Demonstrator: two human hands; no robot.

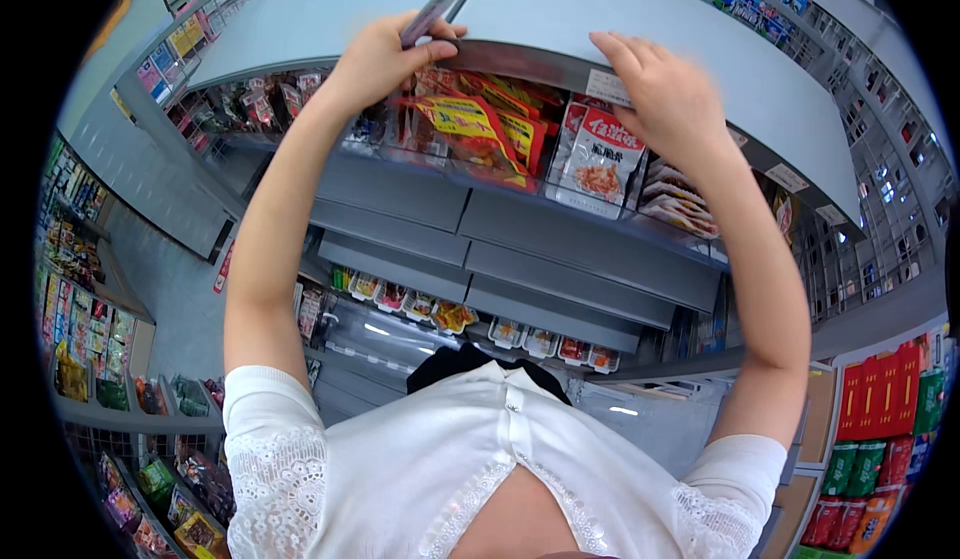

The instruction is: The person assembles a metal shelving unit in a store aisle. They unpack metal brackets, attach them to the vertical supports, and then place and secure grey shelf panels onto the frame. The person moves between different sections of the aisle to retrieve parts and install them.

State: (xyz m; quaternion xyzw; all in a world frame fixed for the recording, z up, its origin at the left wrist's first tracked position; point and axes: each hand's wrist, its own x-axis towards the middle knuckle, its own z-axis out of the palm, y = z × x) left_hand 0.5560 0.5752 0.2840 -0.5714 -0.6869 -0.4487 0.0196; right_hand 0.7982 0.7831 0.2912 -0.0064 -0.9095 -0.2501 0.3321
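My left hand [388, 59] is closed round a long grey translucent strip [440, 7], which bends upward and away over the top of the shelf. Its thumb and fingertips are at the front edge of the grey shelf [330, 4]. Farther right, my right hand [668, 94] lies over the same edge, fingers stretched out, slightly blurred. Beside its fingers a white label [607, 87] sits on the edge. Below the edge hang red and yellow snack packets [465, 129] and a white and red snack packet [600, 154], behind a clear front rail.
Lower bare grey shelves [560, 274] step down beneath the packets, with small white trays of packaged goods [420, 304] under them. A rack of snack bags [160, 479] stands at the lower left. Red boxes [880, 391] and cans are stacked at the right. Wire grid panels rise at the far right.
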